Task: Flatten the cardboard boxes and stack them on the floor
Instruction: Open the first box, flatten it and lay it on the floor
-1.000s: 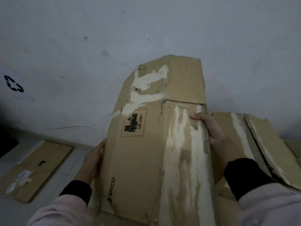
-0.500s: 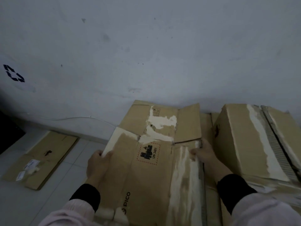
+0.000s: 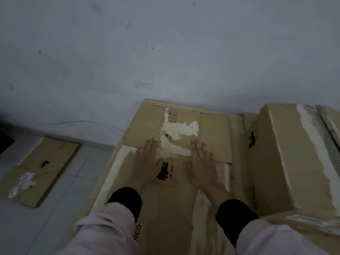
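Lowered since a second ago: the flattened box (image 3: 165, 208), which both hands held upright by its side edges, now lies flat on the stack against the far wall (image 3: 165, 52). Judged: this piece is placed, and only the pressing-down is left for it.

Item, wall: pale, scuffed, bounding the far side; the box's far edge sits just beside its foot, so no room to slide farther that way.

Item, unflattened box (image 3: 294, 153): standing to the right, its left face just beside the stack's right edge. It blocks sideways movement on that side. Judged: it is among the boxes left to flatten.

Item, floor (image 3: 46, 218): grey tile, open to the left and near-left; the freest direction for moving or stepping.

Item, flattened box: torn white patches at its far half, a UN 3481 label (image 3: 168, 173) between the hands, layers of cardboard showing beneath its left edge.

Item, second flat cardboard (image 3: 40, 166): on the floor far left, well apart from the stack, paper labels on its near end.

Item, left hand (image 3: 145, 162): palm down on the box, fingers spread, no grip taken.

Item, right hand (image 3: 202, 162): likewise flat and spread, pressing beside the label, holding nothing.
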